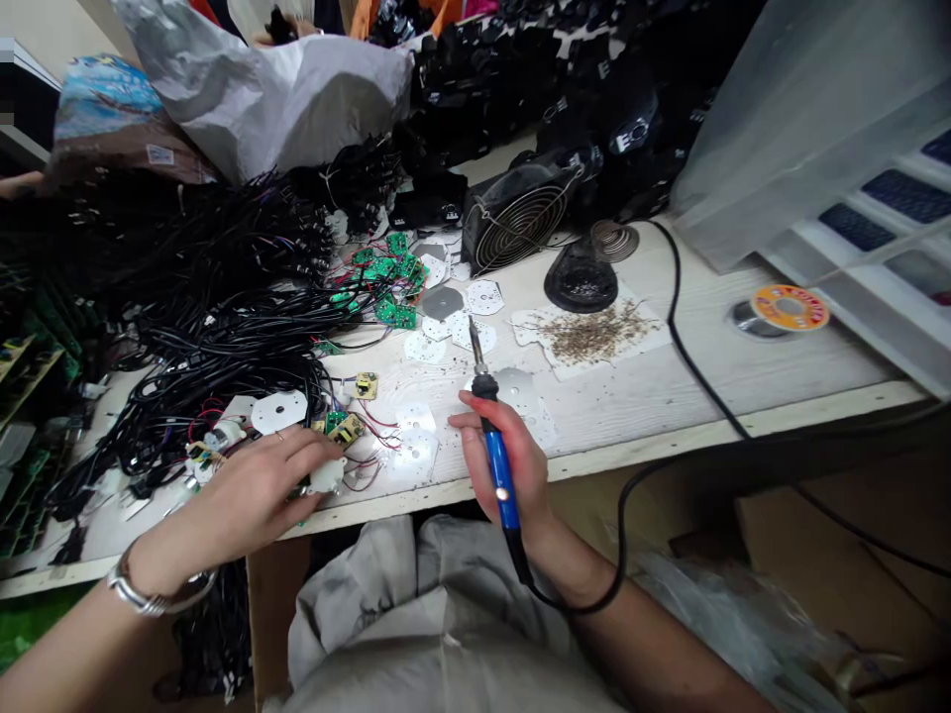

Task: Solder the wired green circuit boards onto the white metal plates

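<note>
My right hand (512, 456) is wrapped round the blue handle of a soldering iron (499, 465), whose metal tip points up and away over the bench. At the bench's front edge, my left hand (274, 475) curls its fingers on a small white part (327, 477); its far side is hidden by the hand. Close beside these fingers lie a small circuit board (346, 430) and thin red wires. White hexagonal plates (416, 451) rest on the bench between my hands. Another white plate (279, 410) lies just beyond my left hand.
Black cables (223, 337) and green circuit boards (393, 277) crowd the left. A fan (520, 223) stands behind an iron stand (581, 282) and brown debris (594, 332). A solder spool (789, 309) sits right, near a plastic drawer unit (832, 238). The iron's cord (624, 515) loops over the edge.
</note>
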The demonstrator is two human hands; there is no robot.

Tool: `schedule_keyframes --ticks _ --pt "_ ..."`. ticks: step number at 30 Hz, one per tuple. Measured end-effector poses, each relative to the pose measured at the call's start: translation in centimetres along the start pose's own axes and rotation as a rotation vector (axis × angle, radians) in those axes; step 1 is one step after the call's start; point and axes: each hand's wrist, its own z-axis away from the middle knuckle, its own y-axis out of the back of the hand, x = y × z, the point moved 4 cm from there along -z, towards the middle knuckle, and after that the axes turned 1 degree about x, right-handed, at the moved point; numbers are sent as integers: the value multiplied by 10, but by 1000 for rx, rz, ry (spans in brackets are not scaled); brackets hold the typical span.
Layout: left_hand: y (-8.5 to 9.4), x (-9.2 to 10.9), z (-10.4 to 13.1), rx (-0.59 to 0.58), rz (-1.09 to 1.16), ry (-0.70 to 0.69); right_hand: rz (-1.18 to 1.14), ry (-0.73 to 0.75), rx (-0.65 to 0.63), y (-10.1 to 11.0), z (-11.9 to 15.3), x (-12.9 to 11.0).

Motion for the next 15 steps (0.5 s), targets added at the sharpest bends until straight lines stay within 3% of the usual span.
schedule_keyframes --ticks 3,7,11,15 --pt "-1 2 1 4 0 -11 3 15 -38 -2 -1 -1" --pt "16 3 -17 46 94 19 5 91 -116 -7 -2 -3" --pt "36 -14 -49 146 98 144 -11 73 -207 -12 -2 -3" --pt "32 -18 -93 129 89 197 -26 -32 -110 -8 -1 -1"
